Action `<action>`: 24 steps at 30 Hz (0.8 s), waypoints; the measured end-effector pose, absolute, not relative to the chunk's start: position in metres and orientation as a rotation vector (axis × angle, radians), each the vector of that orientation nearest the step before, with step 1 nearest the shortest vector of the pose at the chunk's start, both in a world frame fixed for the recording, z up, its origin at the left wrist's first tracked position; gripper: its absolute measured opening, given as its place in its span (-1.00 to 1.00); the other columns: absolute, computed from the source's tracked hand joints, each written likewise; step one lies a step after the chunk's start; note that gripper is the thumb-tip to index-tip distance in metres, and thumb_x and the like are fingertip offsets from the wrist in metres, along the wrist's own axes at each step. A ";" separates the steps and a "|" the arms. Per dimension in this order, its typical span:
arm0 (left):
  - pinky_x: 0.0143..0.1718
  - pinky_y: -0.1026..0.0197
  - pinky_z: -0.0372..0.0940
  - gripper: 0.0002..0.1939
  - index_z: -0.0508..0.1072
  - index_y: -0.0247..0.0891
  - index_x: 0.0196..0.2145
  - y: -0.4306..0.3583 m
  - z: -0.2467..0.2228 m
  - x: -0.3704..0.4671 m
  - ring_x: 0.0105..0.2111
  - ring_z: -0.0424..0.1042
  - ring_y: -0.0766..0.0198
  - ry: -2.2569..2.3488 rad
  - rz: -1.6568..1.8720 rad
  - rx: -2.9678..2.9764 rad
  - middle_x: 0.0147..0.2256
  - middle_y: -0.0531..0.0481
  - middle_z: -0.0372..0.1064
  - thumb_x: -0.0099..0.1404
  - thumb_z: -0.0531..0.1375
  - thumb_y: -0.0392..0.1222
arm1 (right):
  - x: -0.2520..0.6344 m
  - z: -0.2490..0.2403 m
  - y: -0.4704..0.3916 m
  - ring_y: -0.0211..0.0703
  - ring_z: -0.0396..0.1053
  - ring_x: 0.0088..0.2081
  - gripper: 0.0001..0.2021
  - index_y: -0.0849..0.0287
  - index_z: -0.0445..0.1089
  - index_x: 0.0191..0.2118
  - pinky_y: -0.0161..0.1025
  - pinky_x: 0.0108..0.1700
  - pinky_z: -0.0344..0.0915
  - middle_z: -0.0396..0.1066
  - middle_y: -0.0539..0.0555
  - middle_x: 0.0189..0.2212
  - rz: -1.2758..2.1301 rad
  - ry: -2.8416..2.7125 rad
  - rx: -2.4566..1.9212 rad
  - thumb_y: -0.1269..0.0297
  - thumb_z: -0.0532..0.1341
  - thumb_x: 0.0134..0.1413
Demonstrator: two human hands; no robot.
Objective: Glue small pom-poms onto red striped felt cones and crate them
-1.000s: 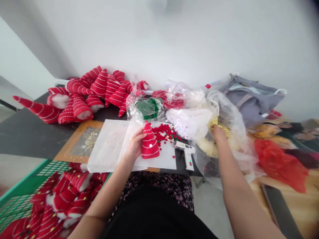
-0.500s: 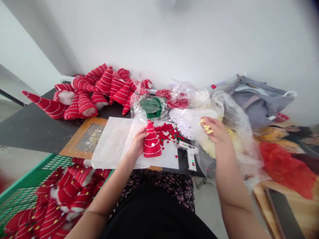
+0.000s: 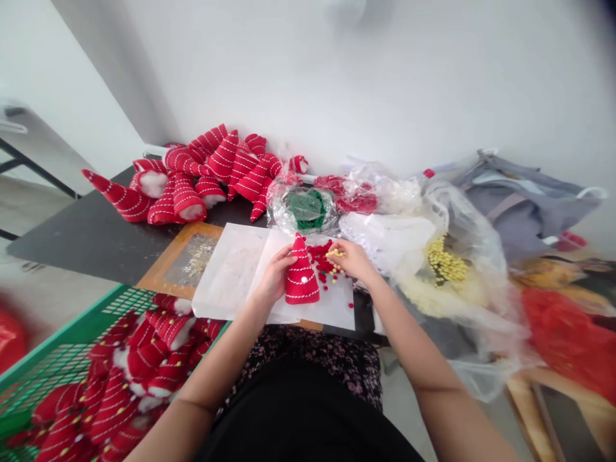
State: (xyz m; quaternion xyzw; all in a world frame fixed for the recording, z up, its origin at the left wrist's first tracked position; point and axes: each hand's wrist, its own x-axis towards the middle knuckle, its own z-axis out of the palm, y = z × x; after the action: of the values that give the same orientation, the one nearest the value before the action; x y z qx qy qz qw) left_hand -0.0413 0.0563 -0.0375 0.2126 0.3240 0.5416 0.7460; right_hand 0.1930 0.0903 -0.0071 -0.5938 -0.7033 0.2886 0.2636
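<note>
My left hand [image 3: 276, 272] grips the side of a red cone [image 3: 301, 276] with white stitched stripes and one white pompom low on its front. The cone stands point up over white paper [image 3: 234, 256]. Right of it, my right hand [image 3: 353, 258] holds several small yellow pompoms [image 3: 335, 254] in its fingers, above a scatter of red pompoms [image 3: 319, 255]. My right forearm hides the glue gun. A plastic bag of yellow pompoms [image 3: 446, 260] lies open further right.
Stuffed striped cones [image 3: 185, 196] pile up at the back left. A green basket [image 3: 103, 314] of similar cones is at the lower left. Bagged green pompoms [image 3: 308, 208], a grey bag [image 3: 520, 199] and red plastic [image 3: 563, 333] lie around the table.
My right hand has moved left from the plastic bag to the red pompoms, carrying yellow pompoms. My left hand still holds the cone. The view has shifted a little.
</note>
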 end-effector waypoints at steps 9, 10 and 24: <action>-0.06 0.09 0.40 -0.56 0.59 -0.26 -0.09 0.059 -0.041 -0.038 -0.19 0.63 0.04 0.665 1.188 0.505 -0.26 -0.04 0.64 0.03 0.46 -0.22 | 0.174 0.011 0.053 -0.19 0.45 -0.45 -0.70 0.11 0.48 -0.24 -0.29 -0.42 0.29 0.57 0.01 -0.43 1.381 -1.575 -1.240 0.02 0.45 0.04; -0.06 0.09 0.41 -0.55 0.59 -0.26 -0.08 0.059 -0.040 -0.038 -0.19 0.63 0.04 0.663 1.190 0.505 -0.25 -0.04 0.65 0.03 0.46 -0.22 | 0.172 0.011 0.050 -0.20 0.44 -0.47 -0.68 0.11 0.47 -0.27 -0.30 -0.44 0.26 0.55 -0.01 -0.46 1.398 -1.540 -1.230 0.01 0.47 0.02; -0.04 0.05 0.40 -0.55 0.60 -0.25 -0.08 0.058 -0.034 -0.036 -0.18 0.62 0.02 0.655 1.203 0.500 -0.23 -0.05 0.65 0.03 0.45 -0.21 | 0.168 0.016 0.046 -0.41 0.06 -0.66 -0.72 0.15 0.60 -0.30 -0.37 -0.61 -0.06 0.48 -0.06 -0.56 1.510 -1.404 -1.168 0.06 0.50 -0.04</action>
State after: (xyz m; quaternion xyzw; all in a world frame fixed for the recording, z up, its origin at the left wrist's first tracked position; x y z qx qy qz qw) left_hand -0.0360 0.0581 -0.0340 0.2284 0.2994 0.5494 0.7459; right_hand 0.1677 0.0461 0.0160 -0.4567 -0.5490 0.5903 0.3762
